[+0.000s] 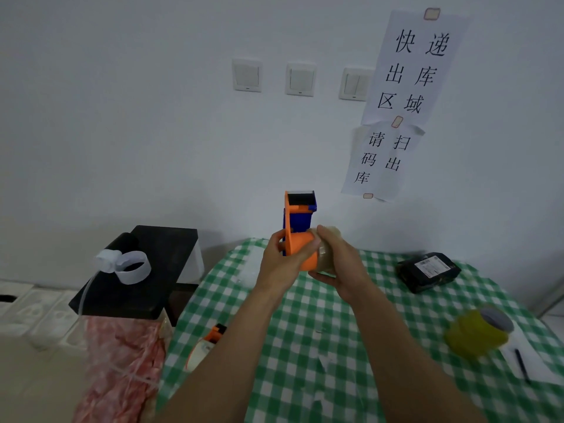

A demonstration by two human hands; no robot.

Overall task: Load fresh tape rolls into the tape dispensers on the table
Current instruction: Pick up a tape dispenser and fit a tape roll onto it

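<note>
An orange and blue tape dispenser is held upright above the far part of the table. My left hand grips its orange body from the left. My right hand holds a clear tape roll against the dispenser's orange hub. A second orange dispenser lies on the table near the left edge, partly hidden by my left forearm. A stack of yellow tape rolls lies on the right side of the table.
The table carries a green and white checked cloth. A black wrapped parcel lies at the far right. White paper with a black pen sits near the right edge. A black stand with white label strip stands left.
</note>
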